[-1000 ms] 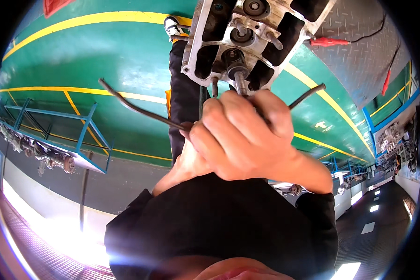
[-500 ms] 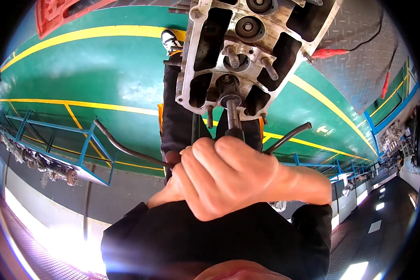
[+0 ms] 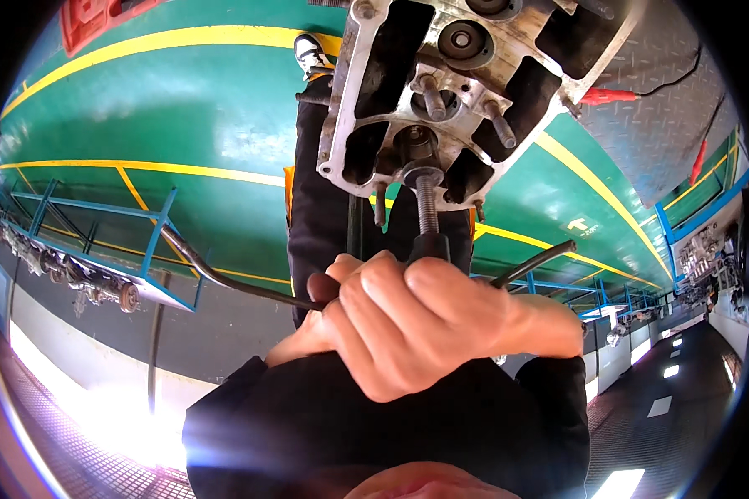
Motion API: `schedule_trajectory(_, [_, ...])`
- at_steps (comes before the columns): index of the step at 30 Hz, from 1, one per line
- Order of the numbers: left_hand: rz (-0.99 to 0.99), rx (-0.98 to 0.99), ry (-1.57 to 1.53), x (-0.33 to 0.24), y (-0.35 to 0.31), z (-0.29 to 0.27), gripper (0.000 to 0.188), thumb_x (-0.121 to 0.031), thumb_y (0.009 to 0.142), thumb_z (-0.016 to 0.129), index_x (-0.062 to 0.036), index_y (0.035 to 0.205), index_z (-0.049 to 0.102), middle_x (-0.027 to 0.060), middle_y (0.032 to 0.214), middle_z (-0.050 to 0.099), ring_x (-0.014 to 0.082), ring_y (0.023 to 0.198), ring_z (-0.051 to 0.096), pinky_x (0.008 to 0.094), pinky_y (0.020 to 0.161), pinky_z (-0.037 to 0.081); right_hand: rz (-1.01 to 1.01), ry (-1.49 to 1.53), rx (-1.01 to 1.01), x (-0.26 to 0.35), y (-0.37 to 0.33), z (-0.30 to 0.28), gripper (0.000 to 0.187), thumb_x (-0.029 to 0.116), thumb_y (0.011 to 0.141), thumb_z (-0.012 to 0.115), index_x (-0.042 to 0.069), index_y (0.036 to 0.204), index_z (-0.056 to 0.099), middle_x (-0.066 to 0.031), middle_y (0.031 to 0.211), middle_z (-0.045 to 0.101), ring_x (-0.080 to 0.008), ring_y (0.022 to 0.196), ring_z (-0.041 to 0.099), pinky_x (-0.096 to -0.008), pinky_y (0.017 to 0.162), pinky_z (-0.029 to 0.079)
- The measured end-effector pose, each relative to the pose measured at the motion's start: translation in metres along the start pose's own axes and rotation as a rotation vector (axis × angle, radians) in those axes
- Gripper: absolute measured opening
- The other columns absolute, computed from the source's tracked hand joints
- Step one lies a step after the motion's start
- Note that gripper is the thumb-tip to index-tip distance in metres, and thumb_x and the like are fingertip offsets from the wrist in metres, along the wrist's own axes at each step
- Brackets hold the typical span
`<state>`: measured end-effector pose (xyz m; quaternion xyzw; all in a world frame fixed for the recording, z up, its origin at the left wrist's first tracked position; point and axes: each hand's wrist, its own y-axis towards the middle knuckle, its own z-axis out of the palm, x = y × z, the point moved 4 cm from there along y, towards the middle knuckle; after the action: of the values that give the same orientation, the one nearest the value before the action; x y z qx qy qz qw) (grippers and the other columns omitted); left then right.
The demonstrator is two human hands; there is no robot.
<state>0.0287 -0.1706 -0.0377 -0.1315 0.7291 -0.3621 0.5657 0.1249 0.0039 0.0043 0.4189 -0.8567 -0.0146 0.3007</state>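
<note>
A metal engine cylinder head with several studs and open ports fills the top middle. Into one of its bores, at the near end, reaches the cupped foot of a valve spring compressor, its threaded screw pointing toward me. My right hand is closed in a fist around the tool's dark handle end, knuckles up. Behind it, mostly covered, my left hand appears closed on the same tool; only its thumb side and some fingertips show. A dark bent bar sticks out on both sides of my hands.
Beyond lies a green floor with yellow lines. Blue-framed stands with metal parts are at left, more at right. A grey tread-plate surface holds red clips on black wires. A red object is at top left.
In view, the cylinder head has shifted slightly up and right, while my hands and the bent bar sit a little lower. Both hands keep their hold.
</note>
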Motion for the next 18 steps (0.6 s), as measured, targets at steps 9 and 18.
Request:
schedule_trajectory(9, [-0.025,0.039,-0.042,0.006,-0.004,-0.005,0.041,-0.010,0.095,0.068,-0.0006,0.130,0.050,0.0066,0.112,0.060,0.0150,0.097,0.058,0.0297,0.083,0.049,-0.074,-0.053,0.089,0.002,0.003,0.000,0.059,0.048,0.101,0.058,0.010,0.058,0.041,-0.0001,0.059,0.046,-0.0129,0.058,0.045,-0.0255,0.057,0.027])
schedule_trajectory(18, [-0.271,0.242,-0.694,-0.043,0.045,-0.039,0.047,-0.010,0.094,0.070,-0.0004,0.134,0.047,0.0056,0.115,0.059,0.0128,0.100,0.057,0.0282,0.086,0.048,0.140,-0.200,-0.438,-0.011,-0.044,-0.029,0.035,0.033,0.101,0.053,0.002,0.104,0.068,-0.0107,0.105,0.069,-0.0274,0.103,0.065,-0.0396,0.089,0.051])
